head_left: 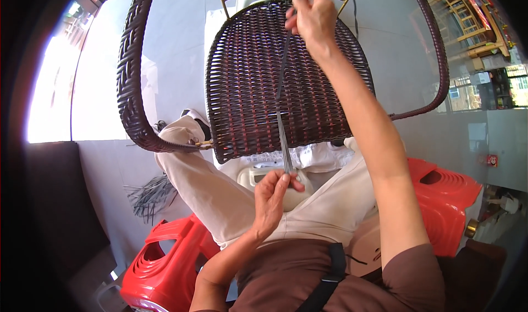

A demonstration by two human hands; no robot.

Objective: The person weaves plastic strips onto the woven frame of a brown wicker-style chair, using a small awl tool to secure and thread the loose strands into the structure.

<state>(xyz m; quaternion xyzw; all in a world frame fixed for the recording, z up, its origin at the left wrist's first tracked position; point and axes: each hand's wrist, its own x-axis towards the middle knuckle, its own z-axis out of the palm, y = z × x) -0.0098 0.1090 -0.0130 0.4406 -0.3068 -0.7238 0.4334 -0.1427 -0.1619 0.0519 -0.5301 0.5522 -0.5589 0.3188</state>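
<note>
- You're sitting low with a woven chair [286, 86] tipped up in front of your knees, seat panel facing you; that angle is putting the weave right where both hands can get at it.
- Your right hand [312, 16] is reaching up past the top edge of the panel, fingers closed on the upper end of a dark strand bundle [281, 75]; holding it high like that is keeping the strips stretched flat against the weave.
- Your left hand [273, 193] is sitting down near your lap, pinching the lower end of the same bundle between thumb and fingertips; so the strips are running taut from one hand to the other, down the middle of the panel.
- The armrest loop [129, 81] is curving off to your left, wrapped in the same dark weave.
- A loose pile of spare strips [149, 196] is lying on the floor by your left leg, close enough to grab.
- Red plastic stools [165, 262] are sitting on both sides of you.
</note>
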